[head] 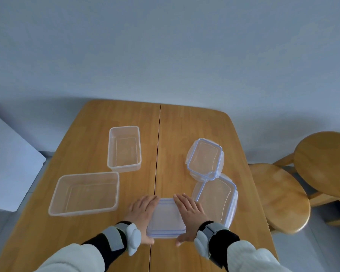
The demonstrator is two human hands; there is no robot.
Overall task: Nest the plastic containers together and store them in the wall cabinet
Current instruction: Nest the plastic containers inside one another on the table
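Lidded box sits at near table edge, left hand and right hand clasping its sides, fingers nearly straight, thumbs hooking near rim; probably light, slick, flexible, so hold by rim.

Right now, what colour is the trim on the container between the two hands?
Blue, edging an otherwise clear container; it shows in the head view.
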